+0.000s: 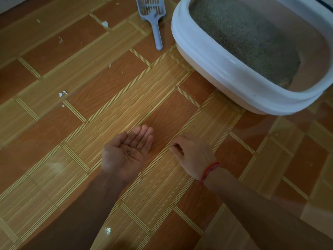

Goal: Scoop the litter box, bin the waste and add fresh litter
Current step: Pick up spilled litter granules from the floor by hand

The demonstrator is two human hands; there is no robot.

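Observation:
My left hand point(126, 150) is held palm up just above the floor, fingers straight, with several small litter grains point(133, 146) lying in the palm. My right hand point(191, 154) is palm down beside it, fingertips curled together near the floor in a pinch; what they pinch is too small to see. A red thread sits on that wrist. The litter box point(225, 69), white rim over a beige base, stands at the upper right with grey litter point(243, 37) inside. A grey-blue slotted scoop point(153, 17) lies on the floor left of the box, handle toward me.
The floor point(90, 123) is patterned orange and tan vinyl. Loose litter grains point(191, 91) are scattered in front of the box. White scraps point(62, 94) lie at the left, with more point(105, 24) at the upper left and one point(107, 230) near my left forearm.

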